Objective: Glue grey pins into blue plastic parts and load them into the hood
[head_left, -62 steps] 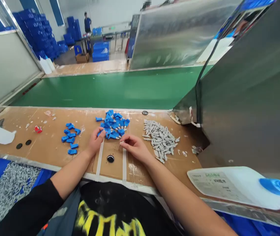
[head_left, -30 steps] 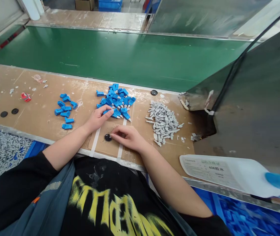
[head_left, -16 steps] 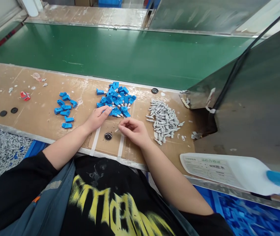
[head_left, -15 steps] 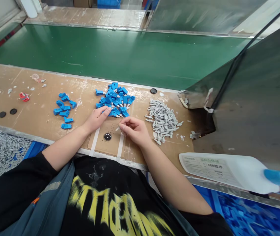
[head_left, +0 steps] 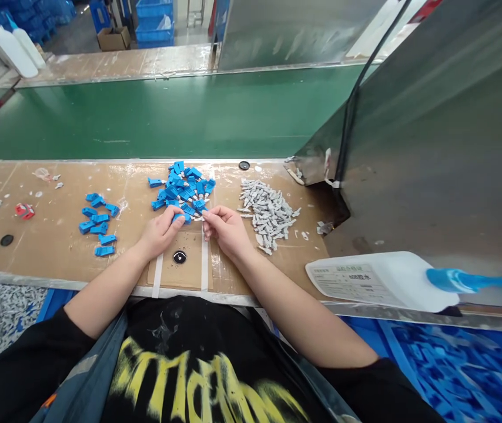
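L hand (head_left: 161, 231) grips blue pc (head_left: 186, 218); R hand (head_left: 230, 231) pinches what appears to be a small grey pc (head_left: 198, 219), mostly hidden. Change: R moved from beside black dish (head_left: 179, 257) to L; pcs likely being mated. Blue pile (head_left: 183, 191) directly beyond, crowding fingertips; grey pile (head_left: 271, 212) to R.

Left hand (head_left: 161, 232) covers most of its blue piece (head_left: 183, 218); far end lost to me. Right hand (head_left: 228, 231): detail at the fingertips too small for me to tell. White bottle (head_left: 392, 282): fine label print unreadable, nozzle (head_left: 475, 280) smeared. Left edge crops the bin of grey parts (head_left: 2, 326). Top edge trims the blue crates (head_left: 154, 26); bottom edge cuts off the yellow shirt print (head_left: 151, 385).
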A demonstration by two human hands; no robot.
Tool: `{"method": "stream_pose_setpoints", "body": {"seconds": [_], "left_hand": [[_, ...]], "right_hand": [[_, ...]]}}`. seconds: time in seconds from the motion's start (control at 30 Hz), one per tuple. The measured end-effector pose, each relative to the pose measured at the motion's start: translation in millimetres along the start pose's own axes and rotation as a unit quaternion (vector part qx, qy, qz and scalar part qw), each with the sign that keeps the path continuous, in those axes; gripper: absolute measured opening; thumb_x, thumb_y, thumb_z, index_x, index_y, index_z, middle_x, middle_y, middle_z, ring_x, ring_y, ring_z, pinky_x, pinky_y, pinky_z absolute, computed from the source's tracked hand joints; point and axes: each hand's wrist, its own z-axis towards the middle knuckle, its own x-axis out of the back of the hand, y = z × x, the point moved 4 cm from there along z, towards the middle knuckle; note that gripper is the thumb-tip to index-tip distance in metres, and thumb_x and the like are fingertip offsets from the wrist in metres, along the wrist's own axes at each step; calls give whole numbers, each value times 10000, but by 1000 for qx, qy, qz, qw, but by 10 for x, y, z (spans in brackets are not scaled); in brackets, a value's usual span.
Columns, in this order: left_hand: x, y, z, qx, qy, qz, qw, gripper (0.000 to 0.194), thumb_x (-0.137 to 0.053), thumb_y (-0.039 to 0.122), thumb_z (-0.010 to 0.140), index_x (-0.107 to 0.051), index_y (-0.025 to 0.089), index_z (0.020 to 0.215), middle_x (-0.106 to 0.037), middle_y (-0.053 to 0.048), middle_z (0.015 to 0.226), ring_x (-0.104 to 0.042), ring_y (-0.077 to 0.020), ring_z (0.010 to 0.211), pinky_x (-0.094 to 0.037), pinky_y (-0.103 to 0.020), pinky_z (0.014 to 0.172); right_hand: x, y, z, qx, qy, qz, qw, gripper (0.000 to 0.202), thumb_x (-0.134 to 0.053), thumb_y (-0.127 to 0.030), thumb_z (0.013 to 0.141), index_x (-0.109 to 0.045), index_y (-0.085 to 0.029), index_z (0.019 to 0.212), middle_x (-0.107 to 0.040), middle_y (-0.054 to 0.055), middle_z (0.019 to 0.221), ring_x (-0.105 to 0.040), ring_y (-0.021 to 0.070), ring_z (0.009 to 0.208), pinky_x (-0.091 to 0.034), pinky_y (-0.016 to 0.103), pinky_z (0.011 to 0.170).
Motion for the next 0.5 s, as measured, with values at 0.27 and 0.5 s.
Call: {"method": "stream_pose_setpoints", "body": {"seconds": [0.27, 0.5], "left_hand": [[-13, -3, 12, -19, 14, 48, 999, 443, -405, 626, 1081, -585, 238, 1195, -709, -35, 1005, -695, -225, 912, -486, -333, 804], [-12, 95, 5, -35, 68, 105, 992, 453, -405, 607, 1081, -616, 211, 1146, -727, -66, 988, -703, -234, 879, -472, -329, 763]], "right_hand": [[-68, 3, 12, 8, 12, -33, 999, 504, -911, -604, 708, -635, -186, 764, -692, -17, 610, -614, 101, 481, -569, 224, 503], [-160, 57, 18, 13, 2, -40, 999, 555, -871, -681, 714, -647, -178, 783, -728, 16, 684, -665, 137, 542, -585, 273, 554]]}}
